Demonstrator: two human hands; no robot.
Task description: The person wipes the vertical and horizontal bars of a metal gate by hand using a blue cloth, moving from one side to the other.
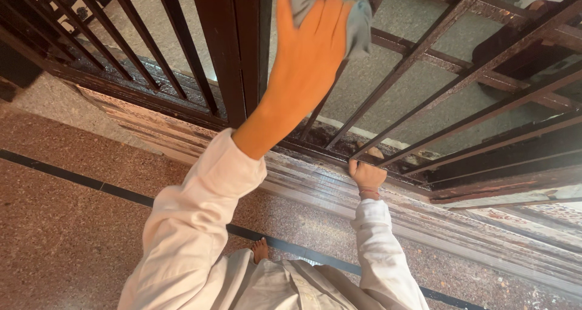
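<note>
My left hand [306,55] is raised and presses a grey-blue cloth [359,20] flat against the dark metal bars of a grille gate [224,61]. The cloth shows above and to the right of my fingers. Lower down, my right hand [367,176] is closed around one thin bar [424,48] of the gate near its bottom rail. Both arms wear long white sleeves.
A worn, stained stone threshold [315,185] runs under the gate. On my side lies reddish speckled floor [66,237] with a black stripe [73,178]. My bare foot [260,249] stands close to the sill. Grey floor shows beyond the bars.
</note>
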